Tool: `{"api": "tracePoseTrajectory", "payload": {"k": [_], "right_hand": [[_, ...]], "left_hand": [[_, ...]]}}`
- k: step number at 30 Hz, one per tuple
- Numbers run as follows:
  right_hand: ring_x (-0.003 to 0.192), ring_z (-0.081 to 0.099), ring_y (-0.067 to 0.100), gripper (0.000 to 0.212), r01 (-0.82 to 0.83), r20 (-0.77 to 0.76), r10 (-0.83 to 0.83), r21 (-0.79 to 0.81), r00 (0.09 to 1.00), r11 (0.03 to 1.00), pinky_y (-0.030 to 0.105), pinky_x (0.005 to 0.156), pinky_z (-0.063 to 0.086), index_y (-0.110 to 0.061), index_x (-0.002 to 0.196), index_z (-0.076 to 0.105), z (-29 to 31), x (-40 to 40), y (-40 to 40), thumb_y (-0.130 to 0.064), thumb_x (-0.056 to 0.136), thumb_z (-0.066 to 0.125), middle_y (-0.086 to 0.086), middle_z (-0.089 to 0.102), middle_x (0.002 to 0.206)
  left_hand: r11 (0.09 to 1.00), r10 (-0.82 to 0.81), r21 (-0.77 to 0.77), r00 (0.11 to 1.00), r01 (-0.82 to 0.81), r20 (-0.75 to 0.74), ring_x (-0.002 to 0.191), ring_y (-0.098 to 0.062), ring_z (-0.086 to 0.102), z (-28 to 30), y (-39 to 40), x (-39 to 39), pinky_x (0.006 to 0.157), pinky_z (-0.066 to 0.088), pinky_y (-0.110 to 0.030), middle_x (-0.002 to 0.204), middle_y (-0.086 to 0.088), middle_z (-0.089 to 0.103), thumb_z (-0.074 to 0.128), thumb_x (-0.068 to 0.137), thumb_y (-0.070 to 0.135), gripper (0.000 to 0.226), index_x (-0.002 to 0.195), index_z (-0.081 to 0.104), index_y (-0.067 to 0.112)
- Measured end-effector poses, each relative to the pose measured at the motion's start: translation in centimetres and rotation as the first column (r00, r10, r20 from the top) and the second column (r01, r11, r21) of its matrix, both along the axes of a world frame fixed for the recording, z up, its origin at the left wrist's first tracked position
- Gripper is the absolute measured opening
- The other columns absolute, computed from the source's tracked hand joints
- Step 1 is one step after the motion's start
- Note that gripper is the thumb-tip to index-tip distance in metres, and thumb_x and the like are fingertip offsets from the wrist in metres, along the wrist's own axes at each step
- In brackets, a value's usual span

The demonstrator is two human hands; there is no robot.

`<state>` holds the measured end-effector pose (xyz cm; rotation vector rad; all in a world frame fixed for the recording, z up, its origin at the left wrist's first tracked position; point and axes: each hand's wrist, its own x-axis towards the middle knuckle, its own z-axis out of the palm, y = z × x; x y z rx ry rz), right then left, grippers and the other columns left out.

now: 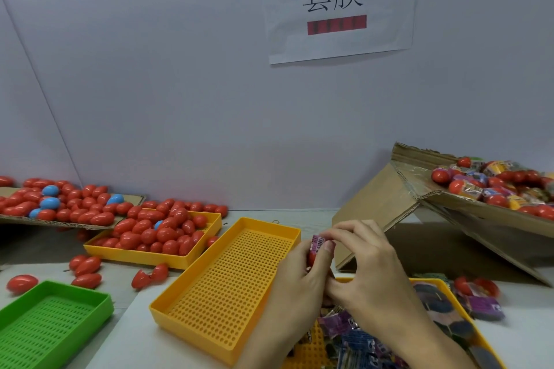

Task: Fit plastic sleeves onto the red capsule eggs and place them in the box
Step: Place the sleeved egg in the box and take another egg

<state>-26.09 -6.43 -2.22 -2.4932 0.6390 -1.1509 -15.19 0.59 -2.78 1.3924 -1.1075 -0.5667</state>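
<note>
My left hand [299, 275] grips a red capsule egg [311, 257] in front of me. A purple plastic sleeve [318, 241] sits over the egg's top, pinched by the fingers of my right hand [362, 260]. Both hands meet above the near right edge of an empty yellow perforated tray [227, 287]. A tilted cardboard box [443, 207] at the right holds several sleeved eggs [485, 183]. More loose sleeves [356, 338] lie in a yellow tray [467, 311] under my right wrist. Bare red eggs [162, 234] fill another yellow tray [135, 255] at the left.
A cardboard sheet [60, 219] at far left carries several red and a few blue eggs. Loose red eggs [87, 272] lie on the table beside a green perforated tray [54, 320]. Two sleeved eggs [476, 287] lie right of the sleeve tray. A paper sign [338, 3] hangs on the wall.
</note>
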Motion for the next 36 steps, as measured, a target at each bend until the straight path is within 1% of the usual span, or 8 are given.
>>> {"api": "tracePoseTrajectory", "payload": {"k": [5, 10, 13, 16, 21, 25, 29, 36], "right_hand": [[0.106, 0.047, -0.007, 0.043, 0.013, 0.028, -0.014, 0.019, 1.000, 1.000, 0.006, 0.083, 0.038, -0.027, 0.118, 0.065, 0.1, -0.3, -0.2, -0.030, 0.078, 0.079, -0.025, 0.051, 0.107], [0.106, 0.052, -0.006, 0.039, -0.020, 0.073, 0.015, 0.062, 0.997, 0.998, 0.014, 0.088, 0.047, -0.033, 0.117, 0.064, 0.4, -0.5, 0.0, -0.035, 0.080, 0.077, -0.027, 0.057, 0.108], [0.107, 0.054, -0.003, 0.037, -0.062, 0.067, 0.057, 0.069, 0.996, 0.996, 0.017, 0.090, 0.048, -0.032, 0.116, 0.065, 0.5, -0.5, 0.1, -0.031, 0.081, 0.078, -0.025, 0.059, 0.108], [0.107, 0.054, -0.004, 0.039, -0.057, 0.075, 0.052, 0.065, 0.996, 0.996, 0.018, 0.093, 0.048, -0.029, 0.118, 0.067, 0.4, -0.4, 0.2, -0.028, 0.080, 0.077, -0.027, 0.058, 0.108], [0.106, 0.057, -0.004, 0.041, -0.024, 0.111, 0.014, 0.089, 0.994, 0.996, 0.023, 0.092, 0.052, -0.027, 0.120, 0.069, 0.3, -0.3, 0.2, -0.029, 0.080, 0.078, -0.026, 0.060, 0.108], [0.105, 0.056, -0.008, 0.041, -0.058, 0.150, 0.038, 0.130, 0.988, 0.990, 0.011, 0.087, 0.049, -0.025, 0.119, 0.070, 0.2, -0.1, 0.2, -0.029, 0.080, 0.079, -0.028, 0.061, 0.107], [0.101, 0.055, -0.011, 0.041, -0.083, 0.176, 0.050, 0.184, 0.983, 0.979, 0.005, 0.078, 0.045, -0.028, 0.117, 0.071, 0.3, -0.2, 0.2, -0.027, 0.077, 0.082, -0.031, 0.062, 0.103], [0.106, 0.053, -0.011, 0.042, -0.062, 0.190, 0.025, 0.192, 0.982, 0.979, 0.013, 0.083, 0.051, -0.026, 0.119, 0.070, 0.1, -0.1, 0.2, -0.028, 0.079, 0.080, -0.031, 0.059, 0.106]], "left_hand": [[1.000, -0.015, -0.010, 1.000, 0.015, -0.001, 0.053, -0.015, 0.061, 0.0, 0.0, -0.2, 0.053, 0.051, -0.030, 0.062, -0.001, 0.059, 0.051, 0.099, 0.039, 0.030, 0.088, 0.059, 0.013], [0.998, -0.013, -0.066, 0.996, 0.007, -0.091, 0.068, -0.023, 0.061, 0.0, 0.0, -0.2, 0.058, 0.052, -0.032, 0.084, -0.022, 0.062, 0.057, 0.091, 0.046, 0.032, 0.093, 0.067, 0.015], [0.997, 0.007, -0.077, 0.992, -0.017, -0.126, 0.077, -0.018, 0.066, -0.1, -0.1, -0.2, 0.059, 0.053, -0.027, 0.086, -0.009, 0.068, 0.051, 0.098, 0.040, 0.029, 0.097, 0.069, 0.018], [0.996, 0.027, -0.081, 0.997, -0.033, -0.071, 0.078, -0.018, 0.064, -0.3, -0.3, -0.4, 0.066, 0.052, -0.031, 0.084, -0.008, 0.067, 0.040, 0.104, 0.035, 0.035, 0.096, 0.068, 0.015], [0.996, 0.040, -0.072, 0.993, -0.048, -0.115, 0.074, -0.021, 0.059, -0.6, -0.6, -0.7, 0.065, 0.050, -0.037, 0.081, -0.011, 0.062, 0.038, 0.104, 0.037, 0.038, 0.091, 0.067, 0.015], [0.997, 0.048, -0.036, 0.949, -0.062, -0.313, 0.074, -0.017, 0.070, -0.7, -0.5, -0.7, 0.062, 0.056, -0.029, 0.078, 0.000, 0.072, 0.041, 0.102, 0.044, 0.039, 0.086, 0.073, 0.028], [0.997, 0.046, -0.022, 0.836, -0.069, -0.548, 0.075, -0.027, 0.073, -0.6, -0.7, -0.7, 0.064, 0.058, -0.037, 0.076, -0.014, 0.073, 0.045, 0.103, 0.040, 0.038, 0.100, 0.069, 0.011], [0.997, 0.055, -0.010, 0.820, -0.074, -0.570, 0.067, -0.026, 0.069, -0.3, -0.6, -1.2, 0.062, 0.056, -0.038, 0.073, -0.016, 0.070, 0.044, 0.102, 0.038, 0.039, 0.105, 0.065, 0.004]]}}
